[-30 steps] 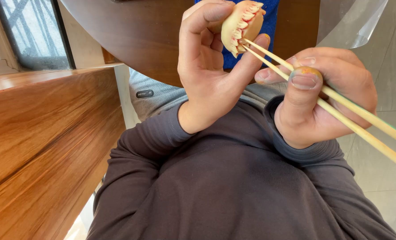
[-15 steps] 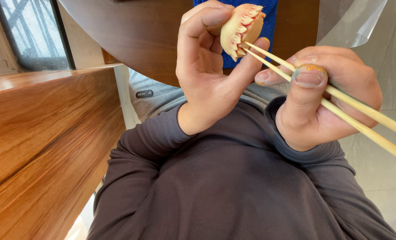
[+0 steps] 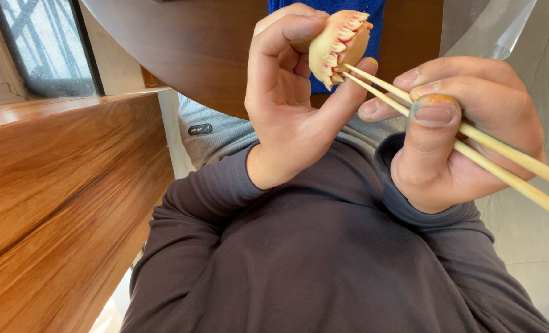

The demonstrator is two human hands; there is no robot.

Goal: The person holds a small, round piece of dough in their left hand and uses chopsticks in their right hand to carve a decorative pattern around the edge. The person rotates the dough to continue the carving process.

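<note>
The person in the dark grey long-sleeved top (image 3: 323, 265) is sitting by a long wooden bench (image 3: 58, 203) and a dark round wooden table (image 3: 182, 43), with something blue (image 3: 323, 7) lying on the table. The left hand (image 3: 293, 105) is holding up a small peach-coloured piece of fruit with little pale teeth-like bits along its open side (image 3: 339, 43), fingers curled closed around it. The right hand (image 3: 465, 129) is gripping a pair of pale chopsticks (image 3: 471, 148), thumb pressed on top. Since a moment ago almost nothing is changing: the chopstick tips are staying right against the open side of the fruit, and the hands are only sliding a tiny bit. It looks like the poking is going slowly and carefully.
</note>
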